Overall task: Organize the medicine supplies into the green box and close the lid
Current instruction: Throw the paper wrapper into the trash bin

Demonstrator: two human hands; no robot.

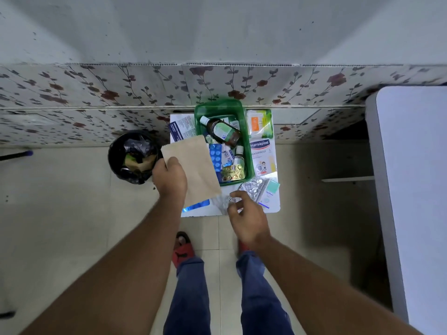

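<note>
Far left, a dark stick [15, 155] lies on the tiled floor [60, 213]. Far wall: floral panel [96, 93] below plain grey wall [217, 27]. Black bin [131, 157] full of trash on the floor, left of a small white table [273, 209].

Left hand [169, 177] in a closed grip on a brown paper bag [191, 165], held tilted over the table's left side, its far edge overlapping the box edge. A printed leaflet [181, 126] lies at the far left of the table, a blue strip [196, 205] shows under the bag's near end.

Green box [217, 106] at the table's middle-far part, lid off, holding a brown bottle [221, 131], blue blister pack [215, 158], small bottle [238, 158], gold strip [233, 174].

Right hand [249, 221] at the near edge, fingers loosely curled around a crumpled foil strip [251, 187]; cannot tell whether the grip has closed on it.

Right of the box: cotton bud pack [260, 123], plaster box [262, 155], small teal packet [269, 192] near. Below, red sandal [182, 250], blue trousers [188, 298]. Far right, pale counter [416, 189].
</note>
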